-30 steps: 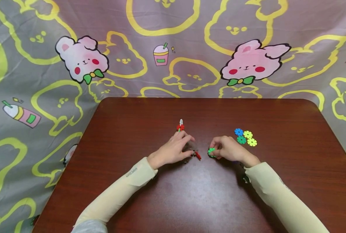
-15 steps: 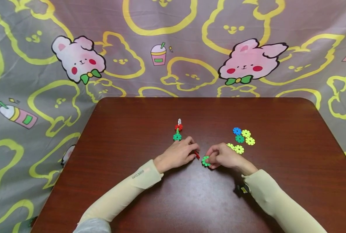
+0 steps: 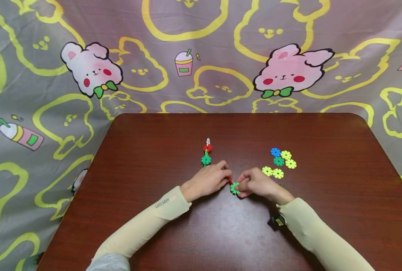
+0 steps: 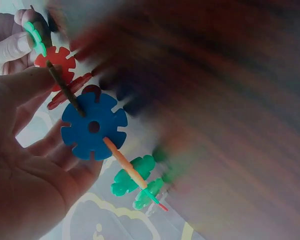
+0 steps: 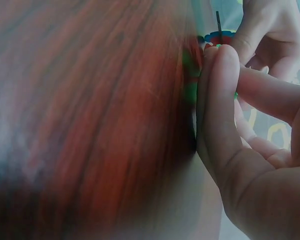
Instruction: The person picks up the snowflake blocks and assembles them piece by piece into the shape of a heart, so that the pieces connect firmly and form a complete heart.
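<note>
Green notched disc (image 3: pixel 234 189) pinched at thumb and finger, the right hand (image 3: pixel 259 182) meets a red disc (image 4: pixel 61 60) on a chain (image 4: pixel 85 142) gripped by the left hand (image 3: pixel 207 181), knuckles up. Beyond, loose discs (image 3: pixel 278 173) lie unjoined; the chain, seemingly well along, reaches a white disc (image 3: pixel 208 141).

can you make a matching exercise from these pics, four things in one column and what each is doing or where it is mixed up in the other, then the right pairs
Column one
1. White disc
2. Right hand
3. Loose blue disc
4. Left hand

Column two
A. Holds the chain of joined discs
B. Pinches a light green disc
C. At the far end of the chain in the head view
D. Lies near a dark green disc on the table

Right pairs: 1-C, 2-B, 3-D, 4-A
</note>
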`<state>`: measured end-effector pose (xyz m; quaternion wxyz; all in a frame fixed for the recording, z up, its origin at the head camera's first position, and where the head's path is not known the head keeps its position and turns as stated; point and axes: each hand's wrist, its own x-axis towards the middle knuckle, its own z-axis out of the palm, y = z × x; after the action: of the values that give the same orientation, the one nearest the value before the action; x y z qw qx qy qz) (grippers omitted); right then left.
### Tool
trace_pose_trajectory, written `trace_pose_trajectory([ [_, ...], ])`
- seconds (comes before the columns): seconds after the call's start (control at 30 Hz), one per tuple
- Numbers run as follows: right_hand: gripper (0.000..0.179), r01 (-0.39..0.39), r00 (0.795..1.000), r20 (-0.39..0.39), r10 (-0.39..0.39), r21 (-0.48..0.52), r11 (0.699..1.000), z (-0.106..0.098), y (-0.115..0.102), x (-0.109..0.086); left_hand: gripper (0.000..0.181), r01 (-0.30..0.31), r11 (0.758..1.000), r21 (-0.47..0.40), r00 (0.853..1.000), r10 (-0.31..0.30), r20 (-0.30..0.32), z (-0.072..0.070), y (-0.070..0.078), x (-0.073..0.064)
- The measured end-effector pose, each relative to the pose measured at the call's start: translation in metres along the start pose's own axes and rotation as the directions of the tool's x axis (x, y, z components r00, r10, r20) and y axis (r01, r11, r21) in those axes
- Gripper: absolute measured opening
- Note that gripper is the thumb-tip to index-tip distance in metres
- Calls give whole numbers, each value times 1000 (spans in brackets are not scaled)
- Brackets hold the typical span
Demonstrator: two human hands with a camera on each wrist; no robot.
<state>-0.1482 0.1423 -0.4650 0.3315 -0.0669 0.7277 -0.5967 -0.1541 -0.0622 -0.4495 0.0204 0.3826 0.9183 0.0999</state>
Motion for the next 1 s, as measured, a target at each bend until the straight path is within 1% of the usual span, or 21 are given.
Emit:
trace_pose_trajectory([
  [0.13,20,-21,1000,-18,21,12,1000,1,-1,1,7,-6,999,-32,1000,6,-2,1,0,0],
  [0.3,19,-56,998,-26,57,51,997,2,-2,1,7,-9,999,-39,1000,9,0,1,1,0],
  [0.47,20,-50,999,-6,51,89,995,0,-1,1,8,-10,999,-38,1000,10,-6,1,1,0],
  [0.57,22,-50,999,-8,51,102,994,1,-1,2,9,-12,999,-43,1000,12,-5,1,2,1],
  [0.77,23,-65,996,-47,70,103,993,4,-5,4,11,-15,1000,-21,1000,15,-3,1,4,2],
  [1.0,22,-70,996,-35,76,142,987,5,-5,6,9,-10,1000,18,1000,10,-7,2,2,2],
])
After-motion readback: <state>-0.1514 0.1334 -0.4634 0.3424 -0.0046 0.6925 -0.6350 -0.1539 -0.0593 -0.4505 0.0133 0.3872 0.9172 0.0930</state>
